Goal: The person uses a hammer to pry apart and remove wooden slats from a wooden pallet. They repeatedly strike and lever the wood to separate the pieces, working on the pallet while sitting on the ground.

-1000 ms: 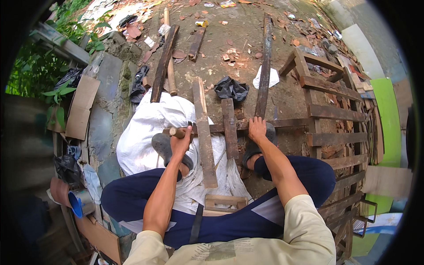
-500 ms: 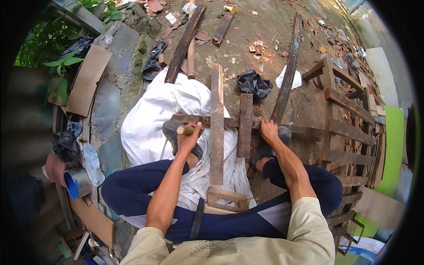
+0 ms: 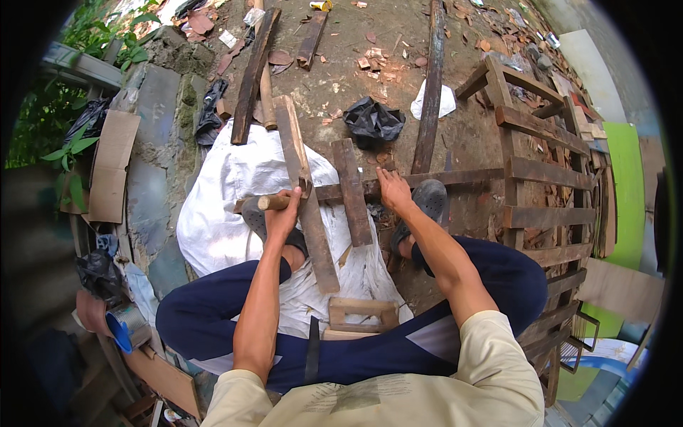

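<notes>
My left hand is closed around a round wooden handle; the tool's other end is mostly hidden behind the hand and a plank. That long, pale-edged plank lies slantwise, touching my left fingers and resting across a dark crosswise board. A shorter brown board also lies over the crosswise board, between my hands. My right hand grips the crosswise board just right of the short one, fingers over its far edge. My feet, in grey clogs, are beside both hands.
A white sack spreads under the boards at left. A small wooden frame lies between my legs. At right stands a slatted wooden frame. Dark beams, a black plastic bag and wood scraps lie on the ground ahead.
The long plank has tilted, its far end swinging left, and the short board has tilted the same way. My left hand now touches the long plank. The view has shifted slightly.
</notes>
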Demonstrator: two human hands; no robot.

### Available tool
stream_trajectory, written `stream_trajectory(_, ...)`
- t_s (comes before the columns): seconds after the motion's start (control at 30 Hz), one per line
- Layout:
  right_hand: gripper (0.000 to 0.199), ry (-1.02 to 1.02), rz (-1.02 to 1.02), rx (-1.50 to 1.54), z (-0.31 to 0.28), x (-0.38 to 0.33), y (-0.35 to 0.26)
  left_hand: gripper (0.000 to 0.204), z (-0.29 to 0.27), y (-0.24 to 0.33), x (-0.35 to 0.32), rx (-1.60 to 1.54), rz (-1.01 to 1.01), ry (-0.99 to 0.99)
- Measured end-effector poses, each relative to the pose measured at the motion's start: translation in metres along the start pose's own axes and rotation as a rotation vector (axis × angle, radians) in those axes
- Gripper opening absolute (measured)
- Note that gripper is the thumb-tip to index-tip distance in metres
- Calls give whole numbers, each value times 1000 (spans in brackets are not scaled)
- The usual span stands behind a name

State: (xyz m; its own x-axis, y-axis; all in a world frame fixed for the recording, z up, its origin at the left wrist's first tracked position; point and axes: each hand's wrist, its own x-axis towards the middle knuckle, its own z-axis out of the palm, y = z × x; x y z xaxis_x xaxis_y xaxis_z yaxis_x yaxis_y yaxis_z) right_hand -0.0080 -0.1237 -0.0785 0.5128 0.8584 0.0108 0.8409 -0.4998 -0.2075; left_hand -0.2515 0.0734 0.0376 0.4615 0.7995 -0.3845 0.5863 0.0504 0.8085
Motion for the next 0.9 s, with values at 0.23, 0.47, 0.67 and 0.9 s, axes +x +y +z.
stream_trajectory(0.23, 22, -24, -199, 477, -41, -60, -126, 41, 0, -6, -4, -95, 42, 118)
stream_trajectory(0.47, 60, -184, 280, 522, -37, -110, -221, 42, -8, 14, -10, -156, 42, 146)
stream_trajectory(0.67, 104, -435, 663, 422, -24, -93, -250, 42, -20, 11, -10, -135, 96, 219)
stream_trajectory(0.9, 94, -443, 633, 773, -8, -77, -230, 47, -58, 28, -4, -158, 149, 241)
